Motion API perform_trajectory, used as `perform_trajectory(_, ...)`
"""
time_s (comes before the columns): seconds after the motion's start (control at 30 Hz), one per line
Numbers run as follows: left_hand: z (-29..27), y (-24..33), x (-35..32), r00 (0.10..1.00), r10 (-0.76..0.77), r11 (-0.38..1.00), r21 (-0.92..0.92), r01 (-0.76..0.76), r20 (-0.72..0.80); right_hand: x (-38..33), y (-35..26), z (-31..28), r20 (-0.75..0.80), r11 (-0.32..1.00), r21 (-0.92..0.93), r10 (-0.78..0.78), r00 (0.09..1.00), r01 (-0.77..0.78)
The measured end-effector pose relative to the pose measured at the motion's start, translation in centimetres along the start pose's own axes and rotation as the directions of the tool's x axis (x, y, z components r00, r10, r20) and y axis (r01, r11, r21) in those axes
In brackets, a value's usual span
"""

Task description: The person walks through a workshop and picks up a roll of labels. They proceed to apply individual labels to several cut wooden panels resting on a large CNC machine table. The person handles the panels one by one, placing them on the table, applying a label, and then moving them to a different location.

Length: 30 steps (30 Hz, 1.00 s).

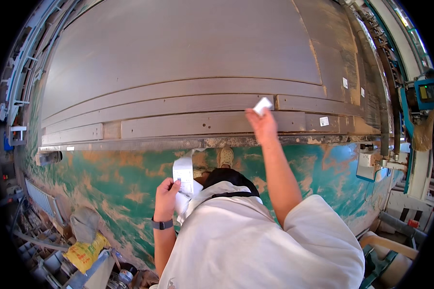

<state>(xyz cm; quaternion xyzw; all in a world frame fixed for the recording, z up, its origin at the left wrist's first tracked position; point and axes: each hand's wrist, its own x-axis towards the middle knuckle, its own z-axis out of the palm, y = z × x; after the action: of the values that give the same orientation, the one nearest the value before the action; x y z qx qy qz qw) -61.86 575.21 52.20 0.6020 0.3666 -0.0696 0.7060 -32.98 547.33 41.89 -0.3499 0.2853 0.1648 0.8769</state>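
R hand [263, 126] w/ wht label [262, 105] over brn board [188, 43]

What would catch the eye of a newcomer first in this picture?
Probably first the wide brown board, which fills the upper middle, with the right hand holding a small white slip above the narrow strips along its near edge. Nearer the wearer, the left hand holds a white paper band over the dusty green floor. At lower left lies a bright yellow bag.
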Motion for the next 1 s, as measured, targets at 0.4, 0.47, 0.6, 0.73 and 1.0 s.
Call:
perform_trajectory(0.4, -0.6, 1.6, 0.9, 0.980, 0.182, 0.979, 0.111, -0.174, -0.074, -10.5, 5.2, 1.0, 0.819, -0.636, -0.492, -0.108, 0.563, 0.594)
perform_trajectory(0.47, -2.5, 0.8, 0.9, 0.978, 0.186, 0.979, 0.102, -0.176, -0.099, -13.9, 7.6, 5.3, 0.864, -0.427, -0.490, -0.118, 0.490, 0.760)
perform_trajectory(0.6, -7.2, 0.7, -0.3, 0.974, 0.174, 0.978, 0.142, -0.153, -0.147, -20.3, 14.9, 14.1, 0.959, -0.114, -0.276, 0.030, 0.281, 0.954)
perform_trajectory(0.73, -13.6, -0.3, -1.7, 0.988, 0.152, 0.973, -0.173, -0.152, -0.014, -21.0, 24.3, 16.6, 0.906, -0.061, -0.217, 0.359, 0.224, 0.974)
perform_trajectory(1.0, -22.8, -3.6, -1.0, 0.987, 0.093, 0.992, -0.096, -0.080, 0.130, -18.7, 25.0, 21.0, 0.623, 0.175, -0.782, 0.234, 0.746, 0.598)
